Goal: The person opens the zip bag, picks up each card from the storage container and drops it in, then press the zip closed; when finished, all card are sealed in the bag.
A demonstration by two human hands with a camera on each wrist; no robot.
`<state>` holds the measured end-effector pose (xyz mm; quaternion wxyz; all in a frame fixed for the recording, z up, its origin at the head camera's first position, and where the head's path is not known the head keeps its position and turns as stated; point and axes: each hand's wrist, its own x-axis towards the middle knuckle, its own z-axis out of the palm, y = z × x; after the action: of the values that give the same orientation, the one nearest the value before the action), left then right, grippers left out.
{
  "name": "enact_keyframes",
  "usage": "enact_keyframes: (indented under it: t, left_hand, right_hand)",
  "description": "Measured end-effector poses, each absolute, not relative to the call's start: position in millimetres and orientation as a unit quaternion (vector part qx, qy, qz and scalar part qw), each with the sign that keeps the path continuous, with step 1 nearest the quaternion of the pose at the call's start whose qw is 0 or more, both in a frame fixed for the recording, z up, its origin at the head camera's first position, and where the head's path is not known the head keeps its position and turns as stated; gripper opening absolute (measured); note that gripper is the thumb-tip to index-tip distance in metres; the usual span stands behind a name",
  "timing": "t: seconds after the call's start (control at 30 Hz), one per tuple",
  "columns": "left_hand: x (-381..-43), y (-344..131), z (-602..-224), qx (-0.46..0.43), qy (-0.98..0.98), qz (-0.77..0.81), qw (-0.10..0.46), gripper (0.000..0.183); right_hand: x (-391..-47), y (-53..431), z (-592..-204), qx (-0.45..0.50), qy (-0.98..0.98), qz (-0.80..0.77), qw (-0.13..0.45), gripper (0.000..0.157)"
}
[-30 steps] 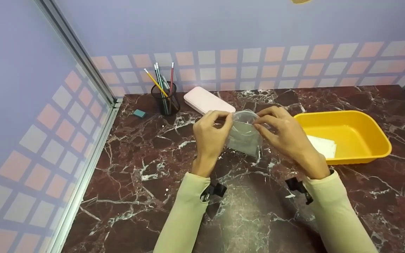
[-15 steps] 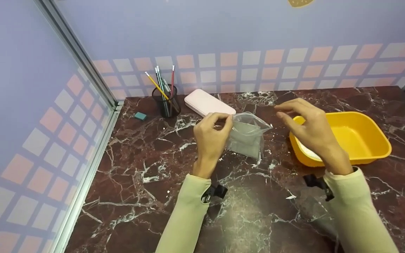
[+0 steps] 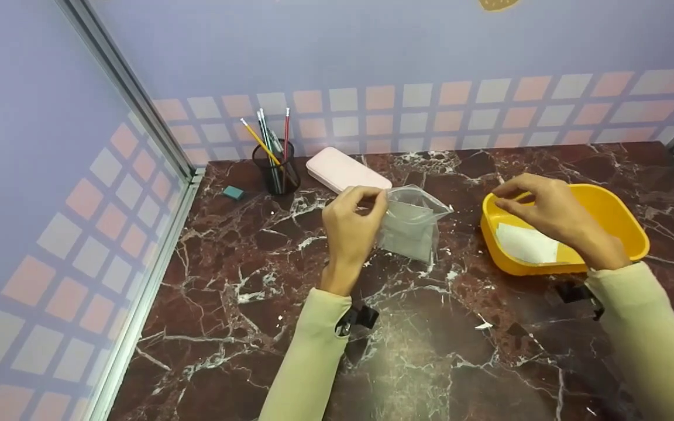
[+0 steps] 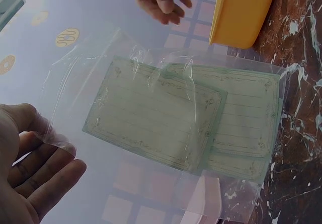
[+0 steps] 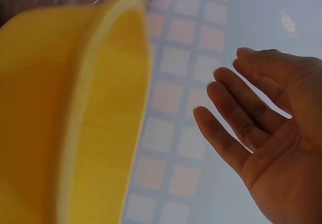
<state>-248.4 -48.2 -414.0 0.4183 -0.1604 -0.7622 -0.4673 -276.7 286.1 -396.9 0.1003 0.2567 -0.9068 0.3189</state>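
My left hand pinches the top left corner of a clear zip bag between thumb and fingers. The bag's mouth gapes at the top. Inside it, the left wrist view shows pale green lined cards with ornate borders, overlapping one another. My right hand holds nothing and hovers over the left part of a yellow basin, its fingers loosely bent. White paper lies in the basin below that hand. In the right wrist view the relaxed fingers are apart from the basin's rim.
A pink case lies behind the bag. To its left stands a black mesh cup with several pencils, and a small teal block beside it. Patterned panels border the dark marbled table at the back and left.
My right hand has let go of the bag's right side and moved right, over the yellow basin. The left hand keeps its pinch on the bag in nearly the same place.
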Motion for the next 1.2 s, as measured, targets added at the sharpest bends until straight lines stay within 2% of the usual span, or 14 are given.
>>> enact_keyframes:
  t: [0.27, 0.57, 0.8, 1.2]
  left_hand:
    - [-249, -50, -414, -0.157, -0.763, -0.465, 0.421, 0.005]
    - [-249, -49, -413, -0.158, -0.764, -0.469, 0.414, 0.005]
    - [-248, -49, -413, -0.16, -0.762, -0.474, 0.41, 0.005]
    - [-247, -48, -413, -0.159, -0.764, -0.476, 0.406, 0.004]
  right_hand:
    - [-293, 314, -424, 0.239, -0.929, 0.283, 0.023, 0.021]
    - [-303, 332, -449, 0.229, -0.939, 0.258, -0.019, 0.03]
    - [-308, 339, -460, 0.231, -0.938, 0.257, -0.034, 0.033]
    - [-309, 343, -468, 0.219, -0.943, 0.249, -0.027, 0.032]
